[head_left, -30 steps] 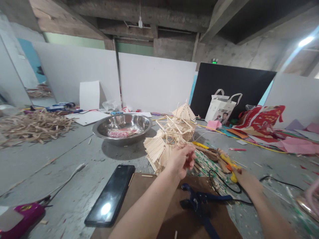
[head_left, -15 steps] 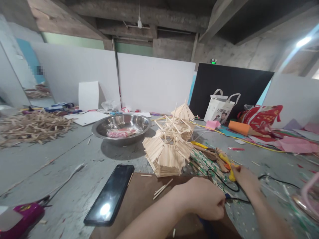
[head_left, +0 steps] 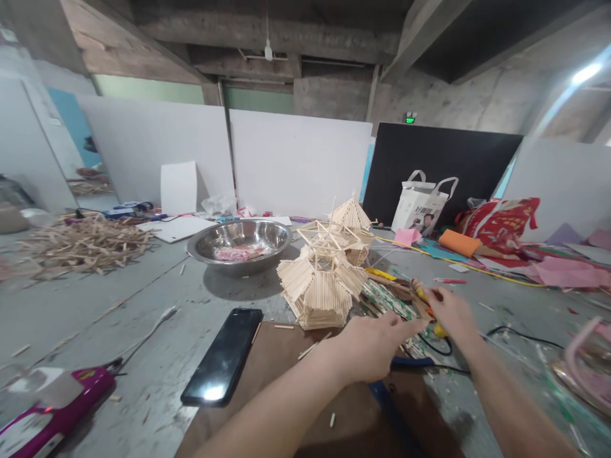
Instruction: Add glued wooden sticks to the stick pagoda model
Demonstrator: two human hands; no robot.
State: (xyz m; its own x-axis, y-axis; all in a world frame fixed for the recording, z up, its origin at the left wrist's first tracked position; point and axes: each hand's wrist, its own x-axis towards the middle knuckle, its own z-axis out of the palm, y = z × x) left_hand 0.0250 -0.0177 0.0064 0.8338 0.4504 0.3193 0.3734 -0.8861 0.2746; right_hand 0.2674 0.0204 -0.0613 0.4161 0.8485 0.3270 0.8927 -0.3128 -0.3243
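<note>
My left hand is over the brown board, index finger stretched to the right, holding nothing that I can see. Below it lies a blue-handled tool, its jaws hidden. My right hand is bent over a pile of sticks and wrappers, fingertips pinched together. What it pinches is unclear; a yellow-and-orange-handled tool shows beneath it. Green-and-white wrapped sticks lie between the hands. Just behind my left hand stands a pavilion-like model of thin wooden sticks.
A black phone lies on the board's left edge. Near the lower left is a purple hot glue gun. Farther back are a steel basin with plastic packets, a heap of wooden sticks and a white bag. A black cord runs at right.
My left hand has lifted off the blue-handled tool, moved up and left, and its index finger has straightened. My right hand has shifted slightly up and left over the pile. The view has turned slightly.
</note>
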